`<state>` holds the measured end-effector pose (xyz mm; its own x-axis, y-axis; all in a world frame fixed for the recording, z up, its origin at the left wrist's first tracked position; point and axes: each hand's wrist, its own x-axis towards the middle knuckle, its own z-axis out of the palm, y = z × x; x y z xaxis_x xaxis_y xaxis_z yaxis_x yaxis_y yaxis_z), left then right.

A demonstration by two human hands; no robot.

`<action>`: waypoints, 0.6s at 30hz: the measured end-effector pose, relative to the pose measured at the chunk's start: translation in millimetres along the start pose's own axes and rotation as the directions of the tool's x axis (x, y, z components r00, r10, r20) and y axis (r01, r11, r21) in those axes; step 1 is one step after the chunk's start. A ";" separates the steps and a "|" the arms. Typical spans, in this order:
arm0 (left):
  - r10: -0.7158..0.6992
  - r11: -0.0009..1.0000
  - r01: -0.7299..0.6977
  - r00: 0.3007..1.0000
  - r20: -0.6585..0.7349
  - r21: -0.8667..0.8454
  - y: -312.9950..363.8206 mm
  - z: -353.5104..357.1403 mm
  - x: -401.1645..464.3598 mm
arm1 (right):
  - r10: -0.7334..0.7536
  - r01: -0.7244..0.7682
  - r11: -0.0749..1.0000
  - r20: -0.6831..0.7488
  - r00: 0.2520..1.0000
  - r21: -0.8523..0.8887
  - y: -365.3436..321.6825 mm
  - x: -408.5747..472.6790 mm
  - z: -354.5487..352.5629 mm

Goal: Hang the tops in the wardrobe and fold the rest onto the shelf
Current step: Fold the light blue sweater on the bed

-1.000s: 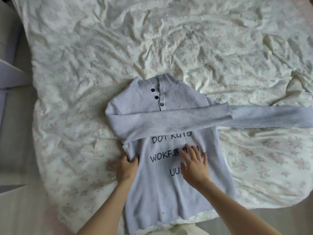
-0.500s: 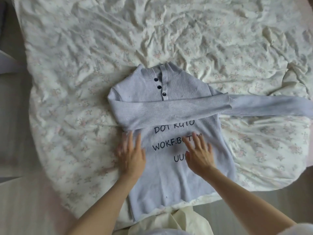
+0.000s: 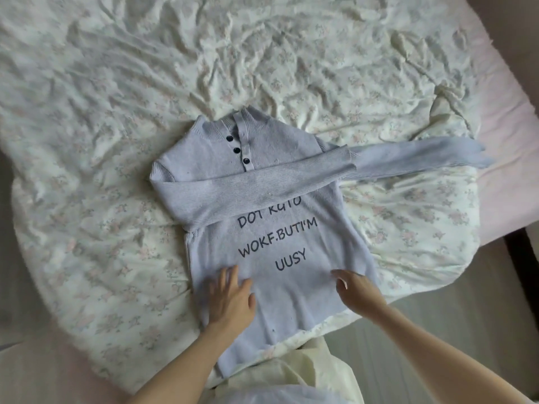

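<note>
Bedding first: crumpled cream sheet (image 3: 262, 59) with a faint floral print, creased all over, spread across the bed and filling most of the view. Pink mattress edge (image 3: 507, 141) showing bare along the right side beyond the sheet. Pale floor (image 3: 437, 330) below the bed's near edge, and a grey strip of floor at far left. Dark gap at the right, just past the mattress corner; too dim to tell what it is.

Pale blue-grey knit sweater (image 3: 280, 287) laid flat and face up near the bed's near edge, collar pointing away, hem hanging slightly over the edge. Three dark buttons (image 3: 236, 150) in a row below the ribbed collar. One sleeve folded across the chest, covering part of the top line of dark printed lettering; other sleeve (image 3: 414, 157) stretched out to the right, cuff reaching onto the pink mattress edge.

Left hand (image 3: 230, 301) resting palm down on the sweater's lower left, fingers straight and slightly spread, gripping nothing. Right hand (image 3: 355, 290) on the lower right near the side seam, fingers relaxed, loosely bent against the fabric, not clearly pinching it. Cream cloth (image 3: 291, 371) bunched at bottom centre, just below the hem.
</note>
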<state>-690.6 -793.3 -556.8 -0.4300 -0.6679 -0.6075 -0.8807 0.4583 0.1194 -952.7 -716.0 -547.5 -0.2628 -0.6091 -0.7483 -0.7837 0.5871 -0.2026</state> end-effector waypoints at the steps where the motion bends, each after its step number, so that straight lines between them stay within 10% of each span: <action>1: -0.005 0.999 0.005 1.000 -0.015 -0.034 7.2 -9.0 8.1 | 0.022 -0.013 0.995 -0.090 0.996 0.094 -1.9 5.1 -11.6; 11: 0.091 0.986 -0.112 0.983 -0.159 -0.125 158.3 -113.9 147.4 | 0.262 0.005 0.907 -0.573 0.776 0.421 88.4 89.6 -166.3; 18: 0.080 0.992 -0.079 0.997 0.011 -0.103 256.0 -129.6 240.3 | 0.709 -0.260 0.521 -0.243 0.662 0.813 193.7 163.4 -238.8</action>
<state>-1045.1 -912.4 -570.4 -0.4970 -0.6227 -0.6043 -0.8599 0.4469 0.2467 -1281.8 -829.2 -558.3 -0.8662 -0.1163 -0.4859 0.1176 0.8977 -0.4246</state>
